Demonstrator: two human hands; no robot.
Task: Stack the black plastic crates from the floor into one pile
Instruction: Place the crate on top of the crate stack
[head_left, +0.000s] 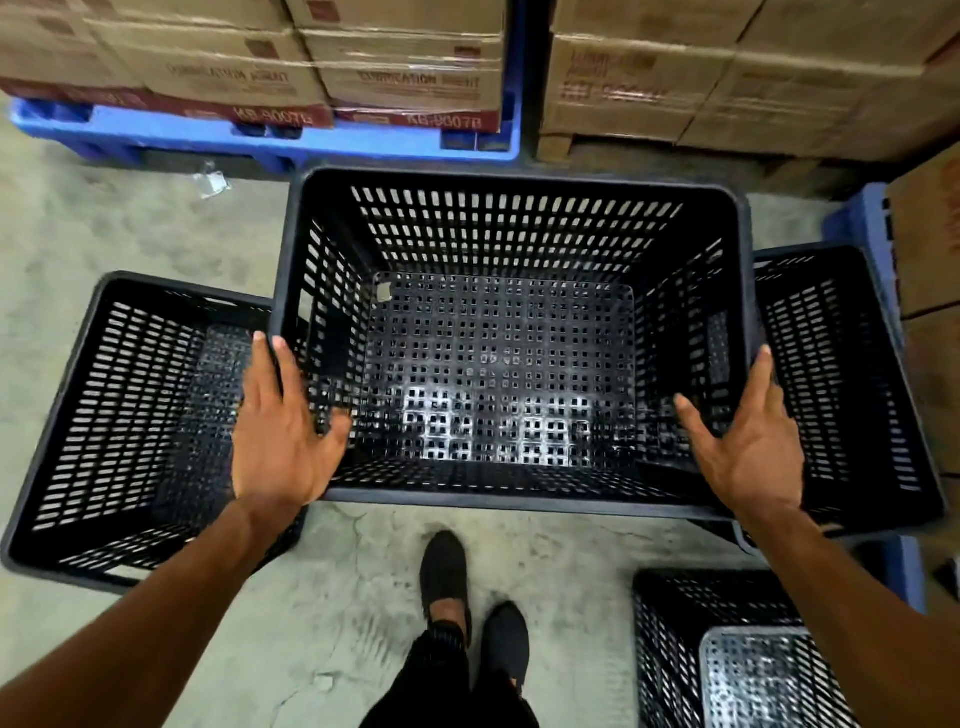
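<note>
Four black crates show. The big middle crate sits highest, so it looks like the pile. It is full of little holes and empty. A floor crate waits at nine o'clock. The left hand and right hand press flat on its sides, fingers straight, likely steadying it.

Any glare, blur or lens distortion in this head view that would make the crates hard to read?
Head view: glare whitens the floor of the middle crate near its front; wide-angle bending curves the blue pallet and the cardboard boxes, whose print is soft; the left hand and right hand are fairly sharp; the bottom-right crate is slightly smeared.
</note>
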